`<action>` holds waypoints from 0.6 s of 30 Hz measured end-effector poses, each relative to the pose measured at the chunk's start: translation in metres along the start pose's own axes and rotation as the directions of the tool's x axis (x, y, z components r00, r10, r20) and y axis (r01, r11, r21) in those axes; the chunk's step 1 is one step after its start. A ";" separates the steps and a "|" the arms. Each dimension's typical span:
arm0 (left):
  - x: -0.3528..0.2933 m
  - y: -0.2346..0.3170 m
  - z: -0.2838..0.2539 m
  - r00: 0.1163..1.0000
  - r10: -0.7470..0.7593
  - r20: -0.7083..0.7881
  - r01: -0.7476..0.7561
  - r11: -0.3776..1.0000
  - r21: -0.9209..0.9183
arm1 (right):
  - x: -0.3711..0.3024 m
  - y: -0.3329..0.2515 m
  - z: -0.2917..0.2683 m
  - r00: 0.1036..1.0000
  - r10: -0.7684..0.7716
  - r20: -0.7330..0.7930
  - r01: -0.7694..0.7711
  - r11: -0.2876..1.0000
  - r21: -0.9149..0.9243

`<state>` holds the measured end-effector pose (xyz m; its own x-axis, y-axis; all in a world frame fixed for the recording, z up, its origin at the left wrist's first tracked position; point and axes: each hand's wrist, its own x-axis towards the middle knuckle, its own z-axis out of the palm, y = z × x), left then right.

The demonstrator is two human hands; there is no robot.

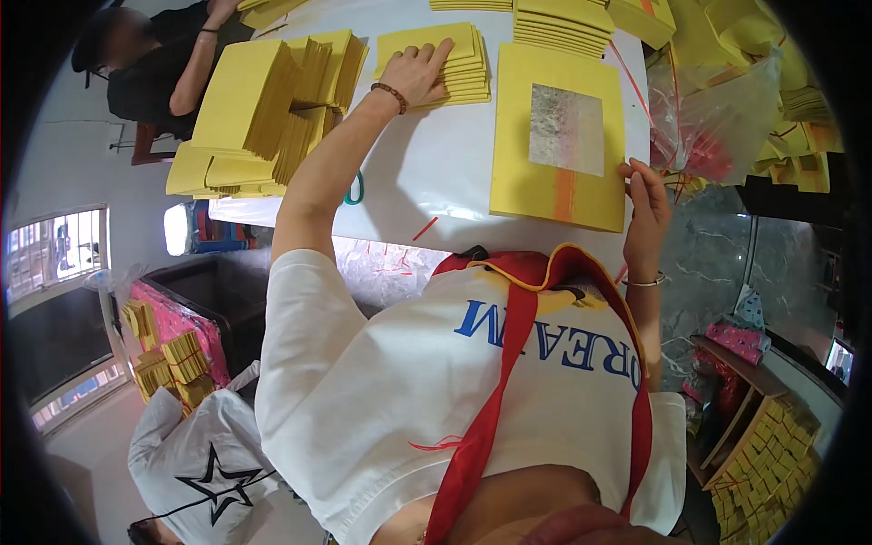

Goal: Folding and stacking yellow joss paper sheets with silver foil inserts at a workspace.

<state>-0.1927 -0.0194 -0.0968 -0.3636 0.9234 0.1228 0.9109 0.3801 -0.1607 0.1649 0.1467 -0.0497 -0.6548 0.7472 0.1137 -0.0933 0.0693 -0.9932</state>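
My left hand [416, 77] lies on a small stack of folded yellow paper [472, 68] at the far middle of the table. Its fingers rest over the top piece, and the thumb is at the near right side. At the right edge of a large yellow paper pile [513, 136], my right hand [647, 213] has its fingers slightly bent and apart, with fingertips at the edge. A silvery foil square [565, 127] and an orange band mark the pile's top sheet.
Tall folded yellow paper stacks [238, 100] stand at left on the white table [409, 173]. More yellow stacks [563, 27] lie along the far side. A clear plastic bag [727, 118] hangs at right. Two other people, one in black [150, 82] and one in white [213, 463], are at left.
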 end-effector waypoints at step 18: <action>0.010 -0.016 -0.004 0.999 0.037 -0.039 -0.043 0.986 -0.160 | 0.001 0.006 -0.002 1.000 -0.017 0.007 0.017 1.000 0.017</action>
<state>-0.2101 -0.0168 -0.0888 -0.3216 0.9341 0.1552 0.9452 0.3265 -0.0069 0.1654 0.1492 -0.0556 -0.6585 0.7411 0.1306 -0.1168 0.0708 -0.9906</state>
